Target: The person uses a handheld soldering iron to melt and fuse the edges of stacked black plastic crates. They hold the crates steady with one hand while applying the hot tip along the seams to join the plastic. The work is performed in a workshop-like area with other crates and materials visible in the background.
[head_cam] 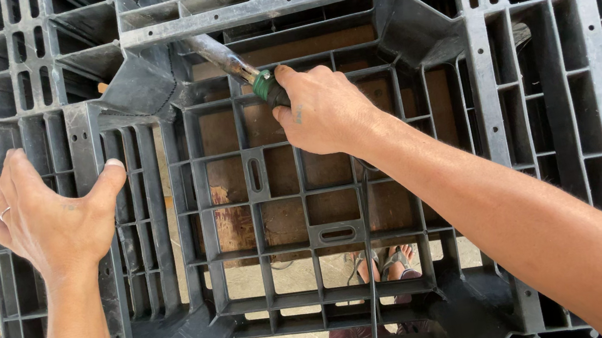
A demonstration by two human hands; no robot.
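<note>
head view: a grey plastic pallet (pixel 514 123) stands upright, filling the frame. the right hand (pixel 324 111), grip closed tight around a green-handled heat tool (pixel 243 67), holds the metal nozzle against the pallet's upper centre rib. the left hand (pixel 49 216) is spread open, holding nothing, palm pressed on the pallet's left edge. a black cord (pixel 370 277) hangs below the right hand.
</note>
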